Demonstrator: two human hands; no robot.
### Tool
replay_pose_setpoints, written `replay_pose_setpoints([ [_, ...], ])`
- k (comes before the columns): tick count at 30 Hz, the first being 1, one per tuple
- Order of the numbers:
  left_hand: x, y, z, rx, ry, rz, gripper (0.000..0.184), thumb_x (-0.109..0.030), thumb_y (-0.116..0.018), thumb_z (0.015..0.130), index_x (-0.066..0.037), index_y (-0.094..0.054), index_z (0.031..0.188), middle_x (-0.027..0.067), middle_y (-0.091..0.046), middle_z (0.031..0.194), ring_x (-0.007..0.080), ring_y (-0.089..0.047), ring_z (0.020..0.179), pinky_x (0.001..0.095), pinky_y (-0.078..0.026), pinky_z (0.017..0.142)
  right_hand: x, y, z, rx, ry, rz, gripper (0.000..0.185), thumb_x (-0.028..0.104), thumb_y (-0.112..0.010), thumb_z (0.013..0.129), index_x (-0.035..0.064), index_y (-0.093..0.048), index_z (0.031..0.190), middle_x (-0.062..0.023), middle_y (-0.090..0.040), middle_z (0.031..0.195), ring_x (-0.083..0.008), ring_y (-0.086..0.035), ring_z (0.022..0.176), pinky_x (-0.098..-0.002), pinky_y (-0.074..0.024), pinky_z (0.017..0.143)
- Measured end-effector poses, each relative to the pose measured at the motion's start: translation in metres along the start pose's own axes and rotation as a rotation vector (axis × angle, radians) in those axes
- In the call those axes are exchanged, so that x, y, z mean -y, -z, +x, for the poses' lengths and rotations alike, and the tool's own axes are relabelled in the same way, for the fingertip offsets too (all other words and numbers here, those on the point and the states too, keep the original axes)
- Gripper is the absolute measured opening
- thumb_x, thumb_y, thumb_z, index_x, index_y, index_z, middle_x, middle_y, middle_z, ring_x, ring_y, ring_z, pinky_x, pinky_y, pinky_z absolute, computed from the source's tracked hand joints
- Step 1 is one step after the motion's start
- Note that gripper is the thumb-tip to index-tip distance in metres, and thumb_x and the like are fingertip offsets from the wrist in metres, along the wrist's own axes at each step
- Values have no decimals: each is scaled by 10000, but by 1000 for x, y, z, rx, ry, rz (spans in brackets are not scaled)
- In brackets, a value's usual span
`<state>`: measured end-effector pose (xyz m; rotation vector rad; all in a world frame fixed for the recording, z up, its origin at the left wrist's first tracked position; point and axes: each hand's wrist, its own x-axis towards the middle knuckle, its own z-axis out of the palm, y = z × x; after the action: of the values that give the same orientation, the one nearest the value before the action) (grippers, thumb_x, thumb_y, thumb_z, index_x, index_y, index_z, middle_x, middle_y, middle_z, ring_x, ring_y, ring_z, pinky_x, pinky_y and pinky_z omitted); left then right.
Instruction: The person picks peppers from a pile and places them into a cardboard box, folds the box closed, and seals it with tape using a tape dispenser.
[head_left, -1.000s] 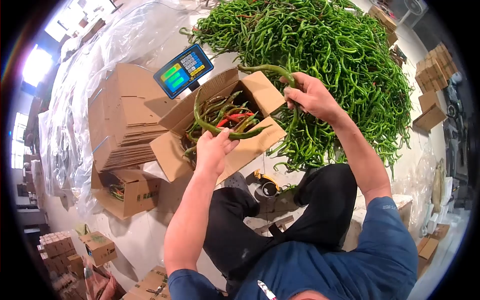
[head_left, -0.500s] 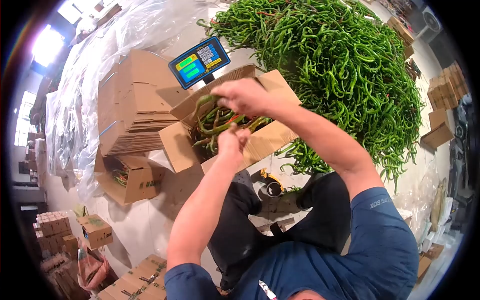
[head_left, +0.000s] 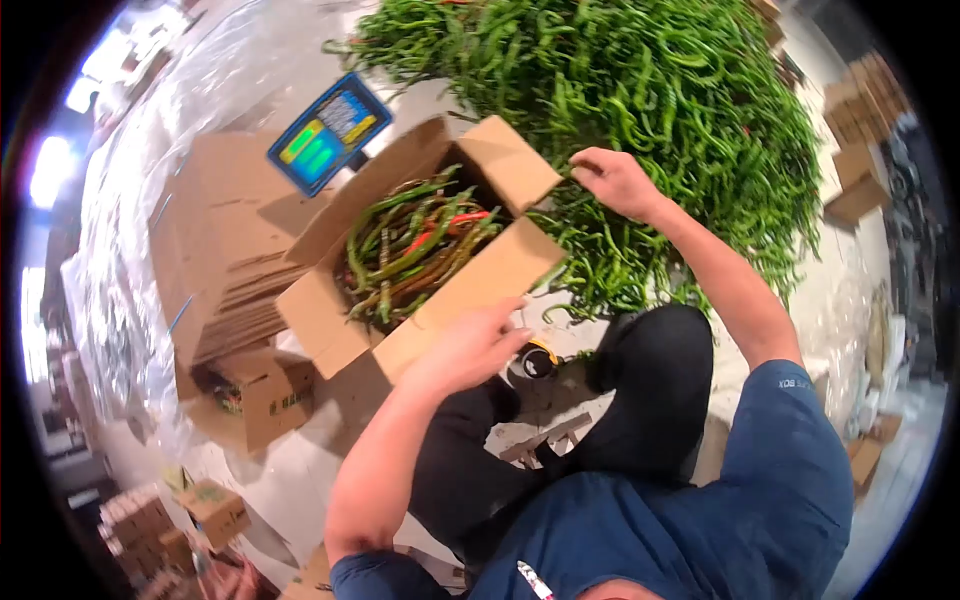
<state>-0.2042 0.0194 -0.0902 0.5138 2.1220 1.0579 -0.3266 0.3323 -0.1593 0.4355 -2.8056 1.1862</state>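
An open cardboard box [head_left: 470, 285] stands in front of me with its flaps folded out. Long green chili peppers [head_left: 400, 255] lie in it, some brownish and a few red. My left hand [head_left: 470, 345] is at the near flap, fingers stretched out and holding nothing. Beyond the box's right corner, my right hand [head_left: 620, 187] hovers at the edge of a big heap of green peppers [head_left: 650, 110]. Its fingers are loosely bent and a little apart, with nothing seen between them.
A scale display [head_left: 330, 132] rises behind the box. Flattened cartons [head_left: 225, 230] are stacked to the left, above a smaller open box [head_left: 265, 395] with peppers inside. Plastic sheeting [head_left: 120, 270] covers the far left. A black and yellow roll [head_left: 540, 360] lies between my legs.
Both hands have left the peppers in the box. My right hand has moved right to the heap, my left down to the near flap. The view has shifted.
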Motion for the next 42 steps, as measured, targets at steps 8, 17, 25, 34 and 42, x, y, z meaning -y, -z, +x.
replay_pose_setpoints([
  [8,-20,4,1,-150,78,32,394,-130,-648,905,6,-570,1267,155,-695,968,274,-682,893,360,-533,778,-175,-42,-192,6,-539,-41,191,202,-669,825,32,-714,901,-170,-714,847,-333,-699,794,-414,-547,723],
  [17,-46,-13,44,-33,179,123,438,-142,-668,886,-8,-565,1290,180,-674,1055,287,-669,919,355,-536,790,-171,-134,-265,657,-561,-18,324,226,-667,795,61,-689,1073,-207,-691,964,-398,-657,919,-482,-520,788],
  [25,-54,-28,74,-36,229,141,392,-55,-635,895,33,-579,1272,150,-688,997,170,-634,875,306,-507,821,-173,-139,-214,494,-240,-102,248,173,-651,748,13,-603,930,-189,-655,900,-392,-665,862,-483,-541,704],
  [34,-58,-38,93,-11,248,217,399,-21,-682,850,-6,-596,1239,155,-683,1002,227,-675,876,315,-547,771,-171,-153,-140,267,-2,-242,244,170,-654,722,31,-574,906,-126,-617,893,-302,-629,889,-419,-497,785],
  [42,-61,-38,89,139,45,474,485,-100,-739,808,-29,-587,1263,169,-687,953,306,-686,847,384,-555,747,-164,-138,-31,133,480,-478,222,216,-661,720,34,-675,846,-96,-654,922,-266,-601,911,-384,-456,754],
])
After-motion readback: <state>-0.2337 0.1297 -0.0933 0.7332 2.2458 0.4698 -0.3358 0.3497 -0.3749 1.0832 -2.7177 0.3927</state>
